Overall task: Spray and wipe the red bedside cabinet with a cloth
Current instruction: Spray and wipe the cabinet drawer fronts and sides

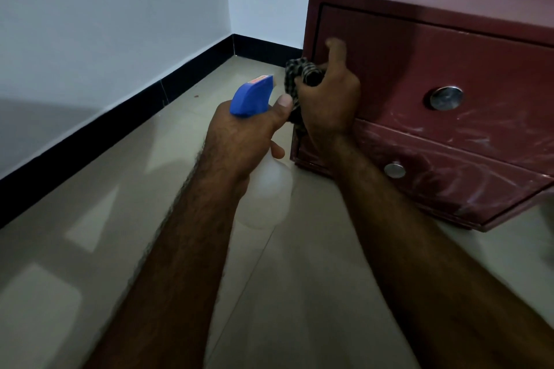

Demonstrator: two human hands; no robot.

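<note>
The red bedside cabinet (pixel 449 54) stands on the floor at the right, with an open shelf on top and two drawers with round metal knobs (pixel 446 98). My right hand (pixel 328 99) grips a dark checked cloth (pixel 301 73) against the cabinet's left front corner, beside the upper drawer. My left hand (pixel 245 135) holds a clear spray bottle (pixel 266 195) by its neck, just left of the right hand. The bottle's blue trigger head (pixel 250 97) points toward the wall corner. Streaks show on the drawer fronts.
A white wall with a black skirting board (pixel 120 120) runs along the left and meets another wall behind the cabinet. Beige glossy floor tiles (pixel 90 219) fill the foreground.
</note>
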